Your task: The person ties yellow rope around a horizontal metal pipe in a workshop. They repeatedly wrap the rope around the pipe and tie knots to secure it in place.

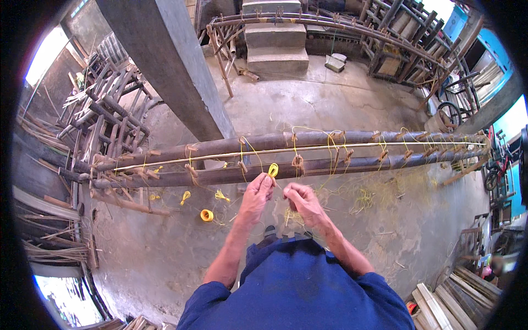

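Observation:
My left hand (pixel 259 193) pinches a small looped bundle of yellow cord (pixel 273 169), held upright in front of the bamboo frame. To its right, my right hand (pixel 302 201) is closed with fingers curled inward; whatever lies in them is too small to make out. Just beyond both hands run two long dark bamboo poles, the nearer pole (pixel 225 176) and the farther pole (pixel 220 146). Wooden pegs (pixel 297 161) and yellow cords are set along them. A pale thin strip (pixel 212 154) stretches lengthwise between the poles.
On the floor at left lie a yellow roll (pixel 207 215) and cord bundles (pixel 220 196). A concrete pillar (pixel 170 66) rises behind the frame. Concrete steps (pixel 276 52) stand at the back, stacked bamboo (pixel 113 113) at left, and slats (pixel 434 308) at lower right.

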Demonstrator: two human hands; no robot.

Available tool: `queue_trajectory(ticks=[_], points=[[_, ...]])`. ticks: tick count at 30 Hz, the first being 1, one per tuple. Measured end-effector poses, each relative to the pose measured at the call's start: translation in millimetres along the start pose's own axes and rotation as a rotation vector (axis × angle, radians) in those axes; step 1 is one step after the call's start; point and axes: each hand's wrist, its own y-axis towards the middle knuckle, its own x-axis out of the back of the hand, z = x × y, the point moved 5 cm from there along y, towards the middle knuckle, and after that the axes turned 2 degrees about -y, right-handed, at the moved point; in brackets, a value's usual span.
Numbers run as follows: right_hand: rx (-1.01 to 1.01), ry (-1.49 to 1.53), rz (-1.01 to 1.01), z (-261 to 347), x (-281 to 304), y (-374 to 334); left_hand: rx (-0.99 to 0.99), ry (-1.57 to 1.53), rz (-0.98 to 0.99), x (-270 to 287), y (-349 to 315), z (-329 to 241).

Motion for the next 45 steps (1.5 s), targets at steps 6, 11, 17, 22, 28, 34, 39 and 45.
queue_trajectory(ticks=[6,11,17,22,28,34,39,45], points=[[0.554,-0.715,-0.03,49,-23,-19,-0.029,0.733,0.41,-6,-19,1],[-0.425,0.391,0.12,-55,10,-6,0.048,0.412,0.368,0,-13,-20],[0.24,-0.672,0.063,22,-24,-24,0.047,0.415,0.028,26,-8,10],[-0.035,-0.211,0.3,-18,-7,2,0.139,0.441,0.43,0,-30,-5],[0.203,-0.541,0.076,-6,-9,-5,0.056,-0.356,-0.021,29,-8,3],[-0.306,-0.01,0.442,-29,12,15,0.208,-0.022,0.398,7,-21,-3],[0.445,-0.869,0.168,21,-27,3,0.169,0.322,0.309,15,-15,25],[-0.278,-0.088,0.169,-46,17,19,0.254,0.292,0.401,10,-19,2]])
